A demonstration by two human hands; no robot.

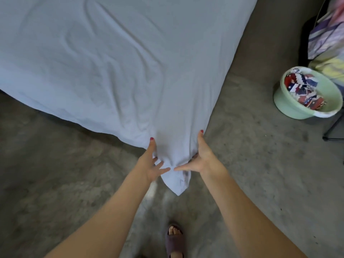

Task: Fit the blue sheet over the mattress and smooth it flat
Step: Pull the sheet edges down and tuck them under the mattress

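Observation:
The pale blue sheet lies spread over the mattress, which it hides entirely, with long wrinkles running across it. Its near corner hangs down in a point toward the floor. My left hand holds the left side of that corner, thumb up along the cloth and fingers reaching under the fold. My right hand holds the right side the same way, thumb stretched up the edge. The fingertips of both hands almost meet at the gathered cloth.
Bare grey concrete floor surrounds the bed. A green basin with red, white and blue cloth stands at the right, beside a pile of patterned bedding. A black stand leg is near it. My sandalled foot is below.

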